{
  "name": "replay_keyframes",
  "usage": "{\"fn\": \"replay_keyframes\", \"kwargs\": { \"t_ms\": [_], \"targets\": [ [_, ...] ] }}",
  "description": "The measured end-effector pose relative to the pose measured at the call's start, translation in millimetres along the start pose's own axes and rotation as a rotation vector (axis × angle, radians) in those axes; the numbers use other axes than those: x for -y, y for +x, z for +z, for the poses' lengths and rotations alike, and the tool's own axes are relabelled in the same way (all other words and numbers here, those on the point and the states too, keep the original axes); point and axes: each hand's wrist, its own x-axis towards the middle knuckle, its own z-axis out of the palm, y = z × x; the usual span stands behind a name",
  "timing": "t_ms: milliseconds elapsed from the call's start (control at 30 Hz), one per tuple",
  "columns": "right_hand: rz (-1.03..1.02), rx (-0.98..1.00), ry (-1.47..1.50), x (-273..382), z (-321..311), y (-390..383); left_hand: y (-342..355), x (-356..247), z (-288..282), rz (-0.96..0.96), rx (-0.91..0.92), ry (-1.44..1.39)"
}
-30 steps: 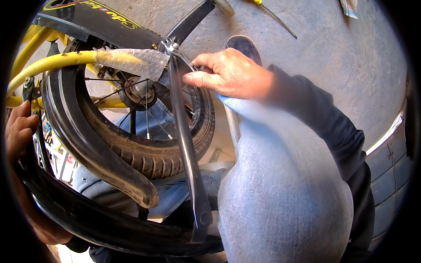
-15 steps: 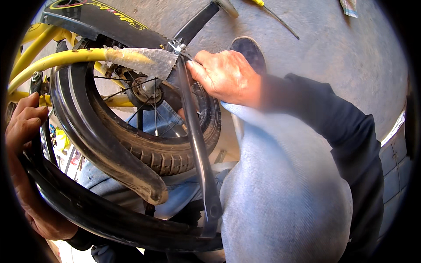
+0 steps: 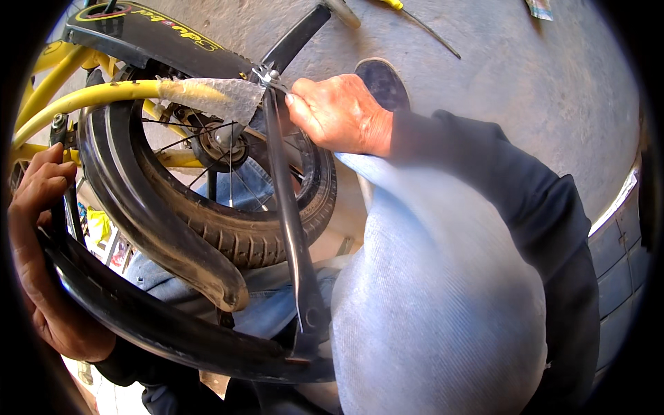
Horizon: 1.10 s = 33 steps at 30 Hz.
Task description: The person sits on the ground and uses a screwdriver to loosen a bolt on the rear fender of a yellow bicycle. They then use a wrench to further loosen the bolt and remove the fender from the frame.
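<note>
A small silver wrench-like tool sits at a bolted joint on a yellow bicycle, where a black strut meets the frame. My right hand is closed on its end, thumb and fingers pinched together. At the far left my left hand is curled around the end of a thick, curved black bar, its fingers beside an upright bracket. The strut runs down to this bar. Between them lie the rear wheel's tyre and a dusty black mudguard.
Bubble wrap covers the end of the yellow frame tube. Beyond is a black chain guard. A screwdriver with a yellow handle lies on the concrete floor. My denim-clad knee rises beside the wheel.
The whole scene has shifted slightly left in the view. My right hand stays at the bolted joint with the tool, and my left hand keeps its place on the black bar.
</note>
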Motion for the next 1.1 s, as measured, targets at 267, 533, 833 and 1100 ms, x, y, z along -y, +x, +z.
{"fn": "replay_keyframes", "kwargs": {
  "t_ms": [267, 533, 833, 1100],
  "targets": [
    [0.171, 0.031, 0.058, 13, -4, -3, -3, -3, 10, 0.046, -0.111, 0.017],
    [0.373, 0.026, 0.17, 29, -1, 1, -6, 3, 10, 0.071, -0.124, -0.063],
    [0.174, -0.083, 0.095, 13, 16, 1, -6, 0, 15, 0.013, -0.163, -0.056],
    [0.061, -0.125, 0.06, 2, 25, 2, -5, 2, 17, 0.068, -0.207, -0.064]
  ]
}}
